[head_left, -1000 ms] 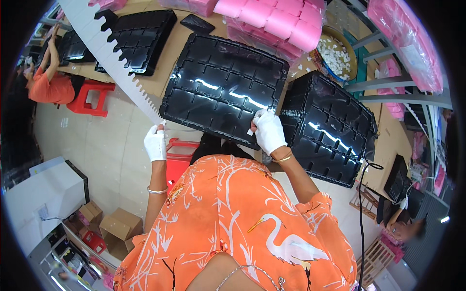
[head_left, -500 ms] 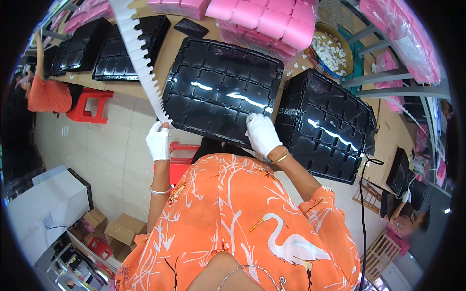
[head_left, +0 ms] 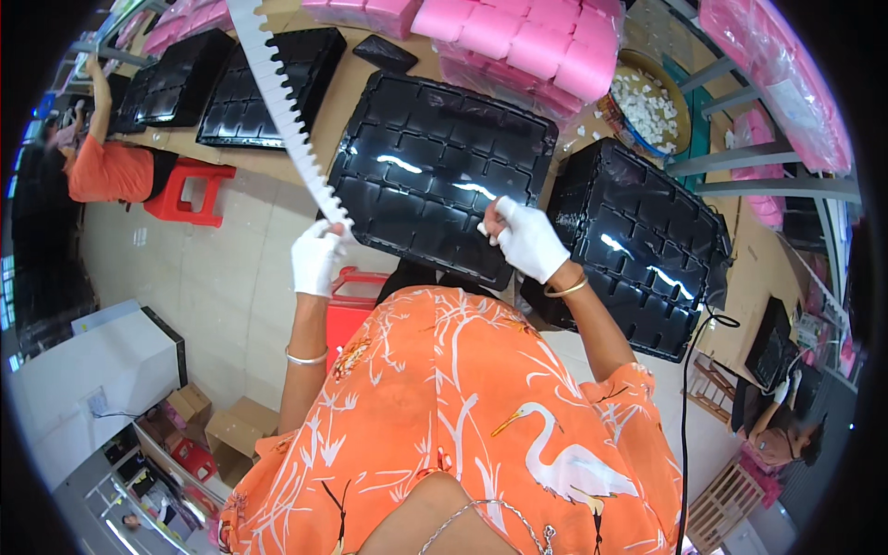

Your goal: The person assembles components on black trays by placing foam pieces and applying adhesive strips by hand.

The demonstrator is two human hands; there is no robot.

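Note:
My left hand (head_left: 316,258), in a white glove, grips the near end of a long white notched strip (head_left: 277,102) that runs up and away to the top edge. My right hand (head_left: 527,239), also gloved, rests on the near edge of a glossy black moulded tray (head_left: 435,166) lying flat on the brown table (head_left: 338,111). Whether its fingers pinch the tray edge or something small I cannot tell. A stack of similar black trays (head_left: 638,245) stands just right of that hand.
Pink wrapped blocks (head_left: 518,42) lie behind the tray, with a round basket of small white pieces (head_left: 652,102) to their right. More black trays (head_left: 268,88) sit at the far left. A red stool (head_left: 194,190) and a person in orange (head_left: 106,166) are left; cardboard boxes (head_left: 227,425) below.
The white strip has swung more upright and my left hand has risen closer to the tray's left corner. My right hand has stayed on the tray's near edge.

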